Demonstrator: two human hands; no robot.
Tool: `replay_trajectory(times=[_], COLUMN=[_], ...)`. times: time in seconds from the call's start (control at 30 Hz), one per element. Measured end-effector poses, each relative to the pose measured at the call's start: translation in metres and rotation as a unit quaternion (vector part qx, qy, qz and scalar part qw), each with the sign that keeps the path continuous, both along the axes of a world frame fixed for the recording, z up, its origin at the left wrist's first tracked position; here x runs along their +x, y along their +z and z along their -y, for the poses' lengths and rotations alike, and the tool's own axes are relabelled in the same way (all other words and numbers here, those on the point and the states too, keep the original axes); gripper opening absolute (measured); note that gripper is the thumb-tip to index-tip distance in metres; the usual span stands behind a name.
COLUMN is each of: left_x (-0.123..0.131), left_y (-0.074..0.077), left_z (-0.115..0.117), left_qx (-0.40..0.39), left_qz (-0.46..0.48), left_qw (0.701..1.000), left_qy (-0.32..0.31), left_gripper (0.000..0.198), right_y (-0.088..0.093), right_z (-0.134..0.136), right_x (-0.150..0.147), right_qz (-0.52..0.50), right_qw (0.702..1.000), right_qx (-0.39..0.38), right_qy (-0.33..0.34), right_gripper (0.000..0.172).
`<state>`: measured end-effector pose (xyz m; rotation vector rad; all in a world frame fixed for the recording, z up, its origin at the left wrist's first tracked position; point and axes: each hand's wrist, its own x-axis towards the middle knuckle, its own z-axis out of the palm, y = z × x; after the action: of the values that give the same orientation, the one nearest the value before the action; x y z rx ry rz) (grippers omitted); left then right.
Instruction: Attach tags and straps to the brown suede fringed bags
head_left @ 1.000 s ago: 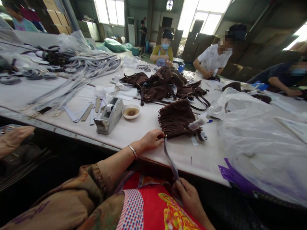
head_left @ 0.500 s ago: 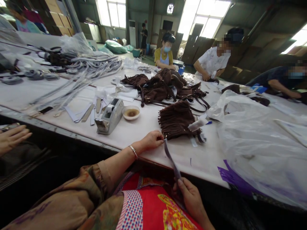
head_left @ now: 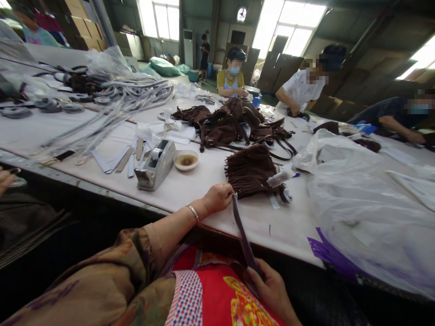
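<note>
My left hand [head_left: 218,197] rests on the white table [head_left: 210,181] and pinches the upper end of a dark strap [head_left: 242,233] where it meets a brown fringed bag [head_left: 250,170]. The strap runs down over the table edge to my lap. There my right hand [head_left: 268,287] is closed around its lower end, pulling it straight. A white paper-wrapped piece [head_left: 282,174] lies on the bag's right side.
A grey tape dispenser [head_left: 155,164] and a small bowl [head_left: 185,159] sit left of the bag. More brown bags [head_left: 234,121] are piled behind. A large clear plastic sheet [head_left: 367,199] covers the right. Straps [head_left: 112,104] lie far left. Other people work across the table; another hand [head_left: 6,179] shows at left.
My right hand has drawn the strap's lower end slightly down and toward me. The other person's hand at the left edge has pulled back out of view.
</note>
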<state>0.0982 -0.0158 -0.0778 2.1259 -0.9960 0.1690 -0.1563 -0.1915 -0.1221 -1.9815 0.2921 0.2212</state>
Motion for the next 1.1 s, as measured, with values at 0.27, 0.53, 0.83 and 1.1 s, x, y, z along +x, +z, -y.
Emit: replay_trajectory(times=[0.27,0.53,0.83,1.1], left_x=[0.016,0.037,0.055,0.059], left_y=[0.002,0.006,0.018,0.006], left_z=[0.011,0.008,0.017,0.018], left_qx=[0.057,0.016,0.152,0.106], left_qz=[-0.024,0.02,0.041,0.029], left_qw=[0.995,0.999,0.987,0.994], left_qy=[0.084,-0.024,-0.026,-0.016], left_gripper=[0.007,0.008,0.014,0.018], right_y=[0.0,-0.013,-0.019,-0.019], right_z=[0.009,0.022,0.026,0.031], right_x=[-0.02,-0.044,-0.051,-0.054], right_qz=[0.004,-0.027,-0.012,-0.017], right_qw=[0.999,0.998,1.0,1.0], right_qx=[-0.022,0.024,0.024,0.006], right_qy=[0.031,0.052,0.013,0.021], right_gripper=[0.039,0.04,0.05,0.047])
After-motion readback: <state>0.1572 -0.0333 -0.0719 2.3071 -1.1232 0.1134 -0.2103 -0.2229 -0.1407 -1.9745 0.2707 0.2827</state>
